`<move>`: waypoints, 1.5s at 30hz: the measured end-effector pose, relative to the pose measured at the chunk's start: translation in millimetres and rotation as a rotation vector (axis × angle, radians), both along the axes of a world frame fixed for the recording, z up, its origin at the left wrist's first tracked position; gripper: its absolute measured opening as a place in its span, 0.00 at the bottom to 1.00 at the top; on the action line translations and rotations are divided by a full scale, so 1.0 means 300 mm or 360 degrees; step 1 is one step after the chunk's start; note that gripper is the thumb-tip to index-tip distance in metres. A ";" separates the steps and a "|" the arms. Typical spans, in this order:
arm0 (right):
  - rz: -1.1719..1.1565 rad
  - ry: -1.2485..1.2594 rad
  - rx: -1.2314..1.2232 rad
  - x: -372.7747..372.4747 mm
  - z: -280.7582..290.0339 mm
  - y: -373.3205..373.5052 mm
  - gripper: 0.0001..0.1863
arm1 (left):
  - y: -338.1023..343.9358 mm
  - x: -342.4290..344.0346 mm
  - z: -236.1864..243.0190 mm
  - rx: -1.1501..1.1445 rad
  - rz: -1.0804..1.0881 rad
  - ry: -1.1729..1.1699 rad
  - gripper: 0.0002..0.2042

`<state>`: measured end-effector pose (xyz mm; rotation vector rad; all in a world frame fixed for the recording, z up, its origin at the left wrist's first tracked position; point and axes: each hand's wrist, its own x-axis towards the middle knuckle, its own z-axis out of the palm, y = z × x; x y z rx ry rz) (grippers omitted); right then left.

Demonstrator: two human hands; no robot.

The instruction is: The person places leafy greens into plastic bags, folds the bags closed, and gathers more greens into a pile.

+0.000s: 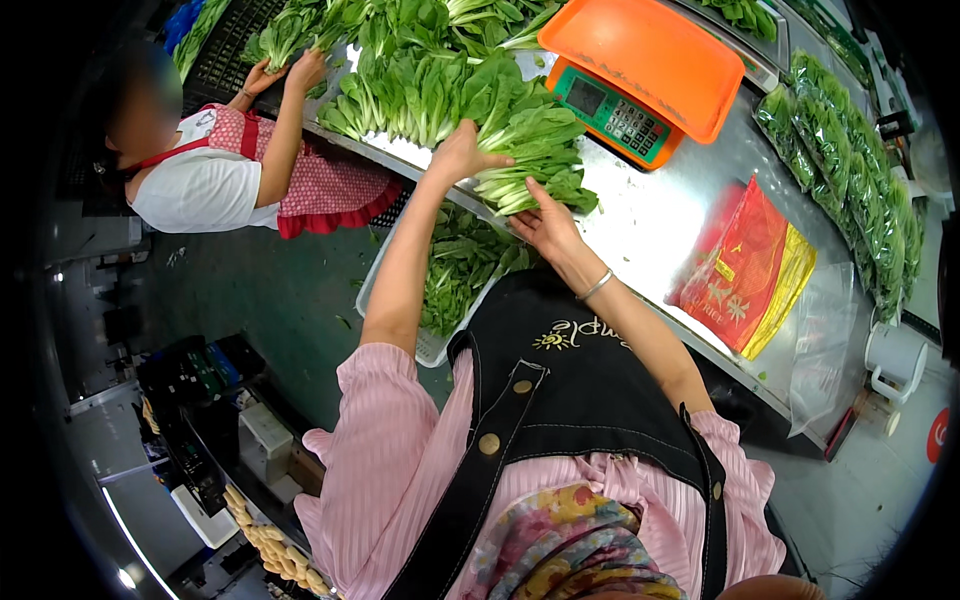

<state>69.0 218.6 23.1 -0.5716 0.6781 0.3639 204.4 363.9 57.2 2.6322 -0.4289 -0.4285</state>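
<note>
On the long stainless-steel counter (650, 215) lies a bunch of leafy green vegetables with pale stems (535, 160), near the counter's front edge and just in front of a digital scale with an orange weighing tray and green keypad face (640, 70). The person's left hand (462, 152) rests on the left end of the bunch, its grip closed around the leaves and stems there. The right hand (545, 225) touches the bunch from the near side, palm up against the pale stem ends, fingers spread and curled lightly under them rather than pinched. Behind the bunch a larger heap of the same loose greens (420, 70) covers the far part of the counter. Below the counter edge, between the two forearms, a white plastic crate filled with more greens (455, 275) stands on the floor. To the right on the counter lies a flat red and yellow plastic bag (745, 265), and beyond it a row of bagged greens in clear wrappers (850, 170). At the upper left another person in a white shirt and red patterned apron (250, 165) reaches both hands into the heap.
</note>
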 end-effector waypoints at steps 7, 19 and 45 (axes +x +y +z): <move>-0.0081 -0.0013 -0.0208 0.029 -0.020 -0.010 0.28 | -0.036 0.027 0.054 0.0150 -0.0026 0.0268 0.48; -0.0229 -0.0239 -0.0195 0.003 -0.007 -0.044 0.31 | -0.103 -0.070 0.040 0.0135 -0.0011 0.0160 0.36; -0.0345 -0.0291 -0.0084 -0.053 -0.066 -0.085 0.25 | 0.008 -0.312 0.044 0.0009 0.0062 -0.0302 0.07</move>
